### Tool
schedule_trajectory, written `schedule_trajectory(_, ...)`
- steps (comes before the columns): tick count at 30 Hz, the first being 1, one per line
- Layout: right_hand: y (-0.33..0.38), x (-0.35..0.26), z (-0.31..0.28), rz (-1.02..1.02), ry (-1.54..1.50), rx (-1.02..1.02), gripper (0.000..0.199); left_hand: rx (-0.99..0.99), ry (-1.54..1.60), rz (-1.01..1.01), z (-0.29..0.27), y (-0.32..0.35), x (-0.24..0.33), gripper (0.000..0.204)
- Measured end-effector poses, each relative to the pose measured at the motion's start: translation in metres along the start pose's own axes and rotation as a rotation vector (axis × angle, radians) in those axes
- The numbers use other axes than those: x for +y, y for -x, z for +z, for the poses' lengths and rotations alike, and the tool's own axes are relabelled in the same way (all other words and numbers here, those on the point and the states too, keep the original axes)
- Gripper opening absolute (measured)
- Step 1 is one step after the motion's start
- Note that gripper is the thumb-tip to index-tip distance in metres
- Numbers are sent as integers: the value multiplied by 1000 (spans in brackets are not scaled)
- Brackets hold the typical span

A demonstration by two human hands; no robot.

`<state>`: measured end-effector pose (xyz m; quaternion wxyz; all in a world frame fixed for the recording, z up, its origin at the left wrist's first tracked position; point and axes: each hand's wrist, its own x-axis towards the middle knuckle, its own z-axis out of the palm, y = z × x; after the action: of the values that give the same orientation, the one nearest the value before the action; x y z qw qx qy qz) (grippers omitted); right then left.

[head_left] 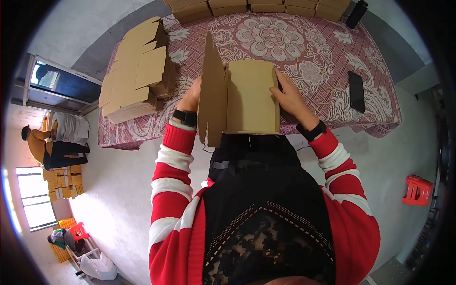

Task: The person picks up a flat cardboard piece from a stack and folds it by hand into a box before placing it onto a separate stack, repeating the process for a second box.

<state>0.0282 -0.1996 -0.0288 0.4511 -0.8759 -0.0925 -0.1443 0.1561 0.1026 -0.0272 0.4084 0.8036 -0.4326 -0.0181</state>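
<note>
A brown cardboard box [253, 97] stands in front of me at the table's near edge, its inside facing up. Its lid [212, 95] is raised on the left side. My right hand [290, 96] grips the right wall, with the thumb over the rim and the other fingers on the outside. Against the outer face of the lid side, my left hand [191, 97] holds the box; its fingers are mostly hidden behind the cardboard.
To the left lies a stack of flat, die-cut cardboard blanks [137, 71]. Folded boxes [228, 7] line the far edge beside a black bottle [357, 14]. A black phone [356, 91] rests on the patterned tablecloth [273, 35]. A red stool [418, 190] stands right; people [42, 142] are off left.
</note>
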Motion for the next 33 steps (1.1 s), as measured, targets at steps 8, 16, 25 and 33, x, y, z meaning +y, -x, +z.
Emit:
schedule_trajectory(8, 15, -5, 16, -72, 87, 36, 42, 138, 279, 16, 16, 17, 39, 39)
schedule_trajectory(16, 9, -21, 17, 20, -14, -62, 26, 68, 434, 192, 5, 29, 42, 34)
schedule_trajectory(25, -4, -23, 12, -147, 59, -122, 24, 69, 613, -139, 21, 40, 35, 31)
schedule_trajectory(33, -19, -29, -5, 138, 29, -473, 27, 124, 773, -236, 29, 39, 31, 36)
